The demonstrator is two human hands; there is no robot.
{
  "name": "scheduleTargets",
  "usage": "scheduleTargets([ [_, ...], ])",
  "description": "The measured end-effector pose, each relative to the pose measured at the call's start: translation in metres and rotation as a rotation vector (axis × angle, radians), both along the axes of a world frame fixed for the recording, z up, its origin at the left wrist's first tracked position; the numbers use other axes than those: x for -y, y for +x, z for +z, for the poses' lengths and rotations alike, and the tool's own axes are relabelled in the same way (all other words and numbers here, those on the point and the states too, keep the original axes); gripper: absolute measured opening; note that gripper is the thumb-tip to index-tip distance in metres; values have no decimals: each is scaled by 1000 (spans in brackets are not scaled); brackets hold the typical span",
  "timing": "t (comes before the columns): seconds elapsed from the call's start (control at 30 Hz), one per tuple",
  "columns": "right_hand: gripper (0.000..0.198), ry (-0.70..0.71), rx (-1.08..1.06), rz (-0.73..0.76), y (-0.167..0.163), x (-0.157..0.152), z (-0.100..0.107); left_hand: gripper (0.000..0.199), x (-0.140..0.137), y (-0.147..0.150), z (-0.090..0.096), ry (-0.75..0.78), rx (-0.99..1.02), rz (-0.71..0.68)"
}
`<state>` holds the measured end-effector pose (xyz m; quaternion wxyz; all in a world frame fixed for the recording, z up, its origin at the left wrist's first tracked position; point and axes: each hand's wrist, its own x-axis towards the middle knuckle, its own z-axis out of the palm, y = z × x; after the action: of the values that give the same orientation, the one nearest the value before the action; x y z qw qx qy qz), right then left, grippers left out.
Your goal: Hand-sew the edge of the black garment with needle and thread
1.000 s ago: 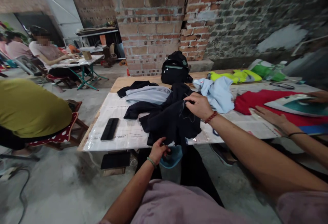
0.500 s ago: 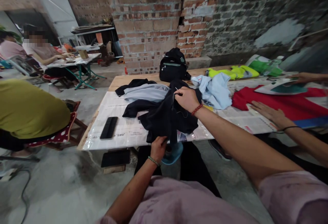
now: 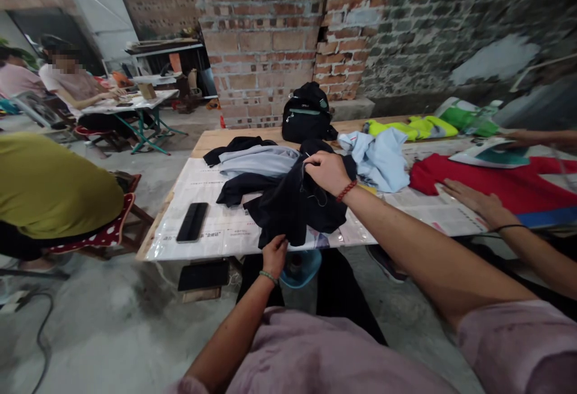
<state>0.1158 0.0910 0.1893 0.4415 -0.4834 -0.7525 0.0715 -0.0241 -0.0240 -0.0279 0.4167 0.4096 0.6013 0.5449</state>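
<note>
A black garment (image 3: 282,211) lies bunched over the table's front edge. My left hand (image 3: 274,254) pinches its lower edge just past the table edge. Higher up, my right hand (image 3: 327,172) is closed on a raised fold of the same cloth. Something small and pale shows at the right fingertips, too small to name. Loose light thread (image 3: 319,197) hangs against the dark fabric below that hand. Grey cloth (image 3: 259,160) lies among the dark folds behind and to the left.
A phone (image 3: 192,222) lies left on the paper-covered table (image 3: 174,190). A black bag (image 3: 306,115) stands behind, with light blue cloth (image 3: 378,157) beside it. At right, a co-worker's hands press a red garment (image 3: 473,181) with an iron (image 3: 491,152). A blue basin (image 3: 302,269) sits below the edge.
My left hand has shifted slightly left along the garment's lower edge, and the cloth beside it hangs a little differently. My right hand keeps its hold. The co-worker's iron has slid slightly left.
</note>
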Motion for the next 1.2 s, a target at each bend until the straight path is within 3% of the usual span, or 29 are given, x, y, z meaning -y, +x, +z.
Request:
scheduleTargets([
  [0.1,17,-20,-1,9,-3,4,2,29,-1,2,-2,-124,43,-14],
  [0.33,17,-7,-8,23,-3,4,4,44,5,9,1,-173,196,-61],
  [0.5,18,0,-14,11,-1,1,1,51,12,14,5,-206,158,-139],
  [0.67,18,0,-16,1,0,0,0,46,13,22,10,-176,98,-130],
  [0.87,17,-18,-15,-33,5,-1,-1,35,7,26,13,-137,-56,-128],
  [1.0,17,-28,-11,-69,14,-7,-7,30,1,24,12,-110,-285,-156],
  [1.1,17,-7,69,-79,29,-16,-16,25,-6,11,16,-88,-478,-184],
  [1.2,19,27,240,-107,52,-26,-28,21,-18,-20,34,-47,-725,-190],
])
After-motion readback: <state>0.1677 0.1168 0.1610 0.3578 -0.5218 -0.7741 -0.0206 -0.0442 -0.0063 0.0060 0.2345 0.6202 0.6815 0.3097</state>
